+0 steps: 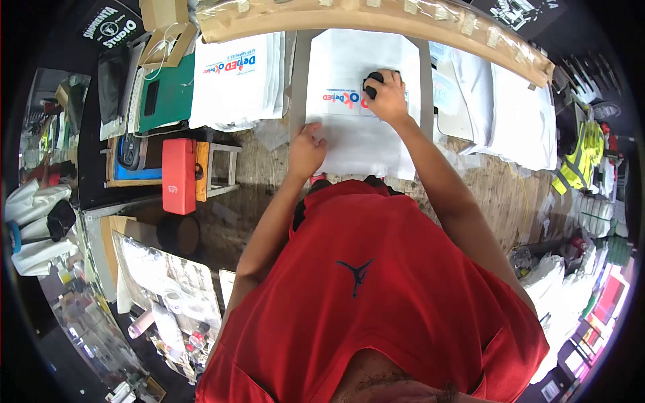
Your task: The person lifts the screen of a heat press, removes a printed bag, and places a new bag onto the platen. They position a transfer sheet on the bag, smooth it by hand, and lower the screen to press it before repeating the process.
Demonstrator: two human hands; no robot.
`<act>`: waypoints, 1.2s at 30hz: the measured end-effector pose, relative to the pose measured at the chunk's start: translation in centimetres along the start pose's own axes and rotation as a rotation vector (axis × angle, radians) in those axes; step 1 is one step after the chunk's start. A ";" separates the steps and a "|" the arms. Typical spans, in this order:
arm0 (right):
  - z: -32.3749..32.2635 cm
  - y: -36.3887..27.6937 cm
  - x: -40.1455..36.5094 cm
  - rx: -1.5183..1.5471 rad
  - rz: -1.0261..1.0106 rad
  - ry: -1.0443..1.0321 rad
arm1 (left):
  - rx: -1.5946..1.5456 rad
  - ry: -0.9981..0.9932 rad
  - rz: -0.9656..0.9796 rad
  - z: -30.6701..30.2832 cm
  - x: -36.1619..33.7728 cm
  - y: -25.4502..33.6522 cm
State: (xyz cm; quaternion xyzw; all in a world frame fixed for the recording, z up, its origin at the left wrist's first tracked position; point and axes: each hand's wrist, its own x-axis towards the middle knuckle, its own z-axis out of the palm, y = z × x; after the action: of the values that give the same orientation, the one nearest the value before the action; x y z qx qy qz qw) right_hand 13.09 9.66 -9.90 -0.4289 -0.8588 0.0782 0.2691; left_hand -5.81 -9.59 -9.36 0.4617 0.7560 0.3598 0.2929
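A white bag (366, 64) with a red and blue printed logo (344, 98) lies flat on a grey board (299, 80) in front of me. My right hand (388, 97) is closed on a small black round tool (371, 84), pressing it on the bag beside the logo. My left hand (306, 149) rests with curled fingers on the bag's near left edge, holding it flat against the board.
A stack of printed white bags (238, 77) lies to the left, next to a green mat (168, 94). A red box (179, 174) and a small wooden frame (220, 168) sit nearer left. More white bags (510, 114) are piled right. A taped cardboard strip (376, 20) runs along the far edge.
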 end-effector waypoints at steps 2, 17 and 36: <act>0.2 -0.7 -0.4 0.010 -0.055 -0.063 | 0.116 0.167 0.181 1.5 1.1 -1.0; 1.9 -5.9 -1.2 0.062 -0.296 -0.289 | 0.152 0.156 0.185 2.3 3.2 -2.0; 4.9 -3.7 8.8 -0.112 -0.440 -0.365 | -0.064 0.045 0.008 1.4 2.1 -1.3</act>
State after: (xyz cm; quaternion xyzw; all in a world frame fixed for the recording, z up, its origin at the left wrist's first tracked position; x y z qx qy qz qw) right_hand 3.67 14.72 -9.22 -0.2252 -0.9684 0.0462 0.0963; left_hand -6.23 -7.71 -11.47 0.4470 0.7487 0.3953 0.2888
